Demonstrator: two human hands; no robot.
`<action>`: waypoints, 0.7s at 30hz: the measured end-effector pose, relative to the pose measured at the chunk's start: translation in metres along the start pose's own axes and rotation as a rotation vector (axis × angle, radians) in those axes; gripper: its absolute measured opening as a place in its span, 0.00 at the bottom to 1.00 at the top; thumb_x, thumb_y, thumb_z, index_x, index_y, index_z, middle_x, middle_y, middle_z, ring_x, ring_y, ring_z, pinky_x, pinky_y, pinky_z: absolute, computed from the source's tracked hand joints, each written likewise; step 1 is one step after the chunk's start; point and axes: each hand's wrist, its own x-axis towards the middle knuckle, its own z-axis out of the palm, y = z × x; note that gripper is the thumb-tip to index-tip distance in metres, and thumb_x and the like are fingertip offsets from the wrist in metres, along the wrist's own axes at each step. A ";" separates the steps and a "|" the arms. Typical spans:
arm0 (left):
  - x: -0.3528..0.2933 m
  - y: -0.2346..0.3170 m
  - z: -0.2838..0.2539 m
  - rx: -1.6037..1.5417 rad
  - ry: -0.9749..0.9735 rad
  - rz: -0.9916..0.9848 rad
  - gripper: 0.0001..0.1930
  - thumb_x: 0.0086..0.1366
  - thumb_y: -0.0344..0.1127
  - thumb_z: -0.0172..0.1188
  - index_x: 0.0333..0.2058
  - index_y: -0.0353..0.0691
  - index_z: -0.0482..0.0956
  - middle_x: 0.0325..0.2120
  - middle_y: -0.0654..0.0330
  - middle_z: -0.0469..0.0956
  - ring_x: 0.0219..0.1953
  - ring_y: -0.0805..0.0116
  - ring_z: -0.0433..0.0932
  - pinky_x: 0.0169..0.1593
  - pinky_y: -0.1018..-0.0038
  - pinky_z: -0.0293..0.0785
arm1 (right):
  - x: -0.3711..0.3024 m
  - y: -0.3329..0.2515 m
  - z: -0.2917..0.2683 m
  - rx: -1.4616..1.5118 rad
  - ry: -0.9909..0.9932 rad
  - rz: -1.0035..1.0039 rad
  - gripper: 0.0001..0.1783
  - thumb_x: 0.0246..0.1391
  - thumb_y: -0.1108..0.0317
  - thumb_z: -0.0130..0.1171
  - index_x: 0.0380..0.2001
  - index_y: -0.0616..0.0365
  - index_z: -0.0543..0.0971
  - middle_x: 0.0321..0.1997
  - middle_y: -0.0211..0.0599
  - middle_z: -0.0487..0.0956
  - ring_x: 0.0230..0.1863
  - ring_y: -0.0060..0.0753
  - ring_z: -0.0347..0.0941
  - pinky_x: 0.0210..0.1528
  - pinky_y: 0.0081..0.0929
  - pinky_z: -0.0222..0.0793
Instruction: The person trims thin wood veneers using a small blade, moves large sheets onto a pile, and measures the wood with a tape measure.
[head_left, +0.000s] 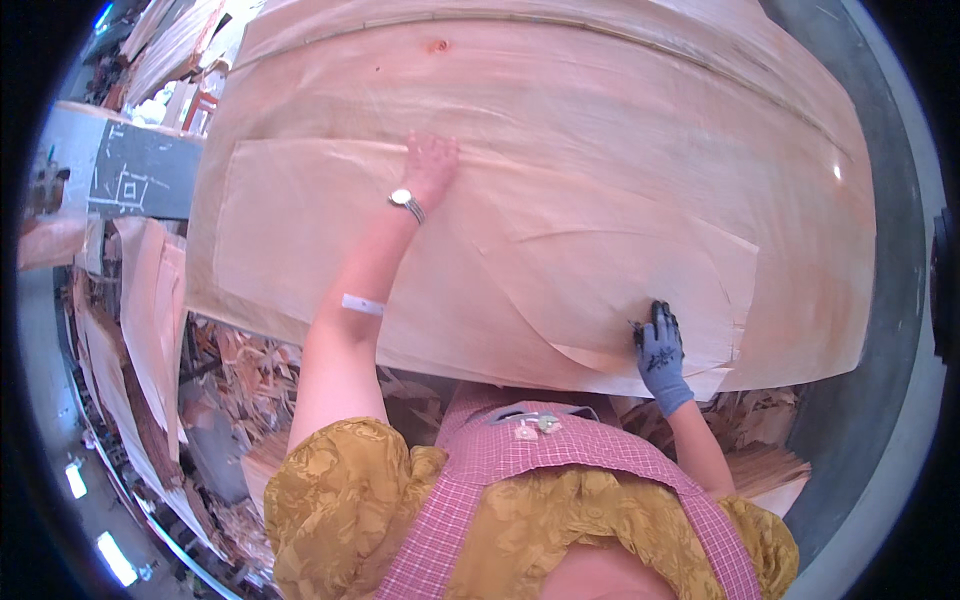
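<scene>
A broad, thin wood veneer sheet lies over a larger pale sheet. At its far edge my bare left hand, with a watch on the wrist, has its fingers bent over the edge and closed on it. Creases run out from that spot. My right hand, in a grey-blue glove with dark fingertips, rests on the veneer near its right front corner, fingers apart. Beside the glove, a loose veneer piece with a curved edge overlaps the sheet.
Torn veneer scraps lie below the stack's front edge. More long veneer sheets stand at the left, near a grey metal panel with chalk marks. A thin strip crosses the far part of the large sheet. Stacked veneer sits at lower right.
</scene>
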 end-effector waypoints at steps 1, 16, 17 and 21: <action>0.003 0.000 -0.007 0.001 -0.067 0.026 0.22 0.58 0.27 0.57 0.53 0.45 0.72 0.57 0.56 0.70 0.66 0.59 0.62 0.71 0.49 0.48 | 0.000 -0.003 0.002 -0.030 -0.008 0.018 0.12 0.61 0.64 0.53 0.38 0.64 0.73 0.66 0.62 0.64 0.68 0.61 0.59 0.68 0.55 0.55; -0.091 -0.057 -0.049 -0.909 -0.320 0.293 0.18 0.49 0.45 0.71 0.36 0.43 0.81 0.57 0.53 0.72 0.64 0.57 0.64 0.68 0.55 0.52 | 0.010 -0.004 0.000 -0.045 -0.113 0.143 0.14 0.62 0.63 0.53 0.43 0.65 0.74 0.67 0.57 0.64 0.67 0.56 0.61 0.68 0.49 0.56; -0.092 -0.054 -0.036 -0.858 -0.210 0.271 0.17 0.49 0.46 0.72 0.35 0.44 0.81 0.55 0.54 0.73 0.62 0.58 0.66 0.67 0.54 0.54 | 0.010 -0.003 0.002 -0.041 -0.116 0.159 0.14 0.62 0.64 0.53 0.42 0.65 0.74 0.67 0.57 0.64 0.67 0.56 0.61 0.68 0.48 0.57; -0.087 -0.053 -0.028 -0.309 -0.246 0.295 0.14 0.49 0.45 0.71 0.30 0.45 0.82 0.42 0.59 0.79 0.49 0.59 0.75 0.58 0.51 0.61 | 0.012 -0.002 -0.003 -0.015 -0.074 0.110 0.14 0.61 0.64 0.53 0.43 0.64 0.74 0.67 0.55 0.64 0.66 0.56 0.61 0.67 0.47 0.57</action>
